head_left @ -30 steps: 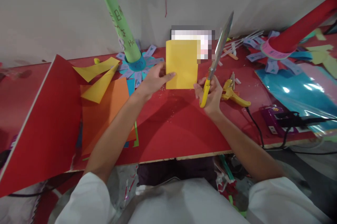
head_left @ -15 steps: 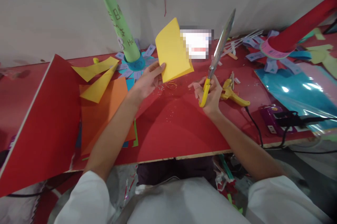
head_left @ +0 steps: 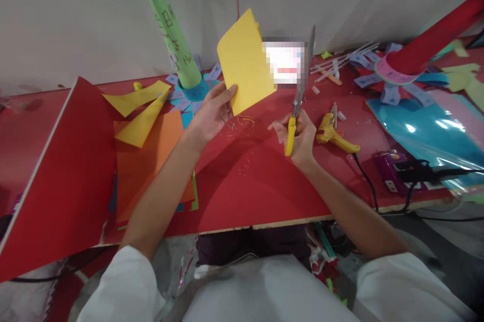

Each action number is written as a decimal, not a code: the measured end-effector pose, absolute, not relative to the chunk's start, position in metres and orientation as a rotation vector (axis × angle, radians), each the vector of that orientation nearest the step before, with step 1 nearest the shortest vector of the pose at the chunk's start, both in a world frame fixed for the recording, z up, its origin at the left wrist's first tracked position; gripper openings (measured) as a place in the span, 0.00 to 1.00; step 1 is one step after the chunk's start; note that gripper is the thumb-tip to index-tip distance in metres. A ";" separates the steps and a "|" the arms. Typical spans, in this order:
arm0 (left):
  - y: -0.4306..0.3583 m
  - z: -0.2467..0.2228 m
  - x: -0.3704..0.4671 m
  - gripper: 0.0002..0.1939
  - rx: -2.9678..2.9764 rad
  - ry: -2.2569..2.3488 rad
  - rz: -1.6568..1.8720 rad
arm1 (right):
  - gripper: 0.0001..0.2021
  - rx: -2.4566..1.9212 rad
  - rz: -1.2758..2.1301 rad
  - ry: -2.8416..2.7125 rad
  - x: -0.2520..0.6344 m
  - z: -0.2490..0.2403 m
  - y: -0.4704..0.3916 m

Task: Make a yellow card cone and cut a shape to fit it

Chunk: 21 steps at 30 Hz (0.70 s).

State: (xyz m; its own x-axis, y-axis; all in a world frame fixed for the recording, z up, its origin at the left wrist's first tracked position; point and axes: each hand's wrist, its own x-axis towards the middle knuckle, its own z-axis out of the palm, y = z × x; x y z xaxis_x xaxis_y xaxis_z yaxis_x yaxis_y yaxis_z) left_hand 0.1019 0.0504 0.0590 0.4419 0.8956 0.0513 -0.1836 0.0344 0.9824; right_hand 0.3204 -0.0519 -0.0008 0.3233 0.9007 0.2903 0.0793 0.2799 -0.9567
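Note:
My left hand (head_left: 214, 113) pinches the lower left edge of a folded piece of yellow paper (head_left: 247, 65), raised above the red table. The thumb lies on the paper's face and the other fingers are behind it. My right hand (head_left: 297, 135) grips scissors (head_left: 296, 105) by their yellow handle, with the long metal blades pointing up. The blades stand to the right of the paper, apart from it. A yellow glue gun (head_left: 335, 135) lies on the table just right of my right hand.
Orange paper (head_left: 151, 161) and yellow offcuts (head_left: 141, 115) lie left, beside an upright red board (head_left: 64, 176). A green tube (head_left: 172, 35) on a blue base stands behind; a red tube (head_left: 419, 50) leans at right. A purple power box (head_left: 389, 173) with cables sits near the front edge.
The yellow paper has risen slightly and shifted a little left. The scissors have swung from leaning right to nearly upright, their blade tips moving left and down.

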 end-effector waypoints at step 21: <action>0.046 0.057 0.113 0.27 1.679 0.705 0.875 | 0.31 -1.139 0.793 -1.031 0.319 0.006 -0.050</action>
State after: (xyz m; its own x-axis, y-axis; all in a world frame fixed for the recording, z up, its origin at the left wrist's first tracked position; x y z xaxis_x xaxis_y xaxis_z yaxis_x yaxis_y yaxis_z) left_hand 0.1126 0.0461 0.0571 0.5560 0.8063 0.2021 0.0263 -0.2602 0.9652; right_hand 0.3194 -0.0501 0.0058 0.3446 0.9079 0.2388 0.0019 0.2537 -0.9673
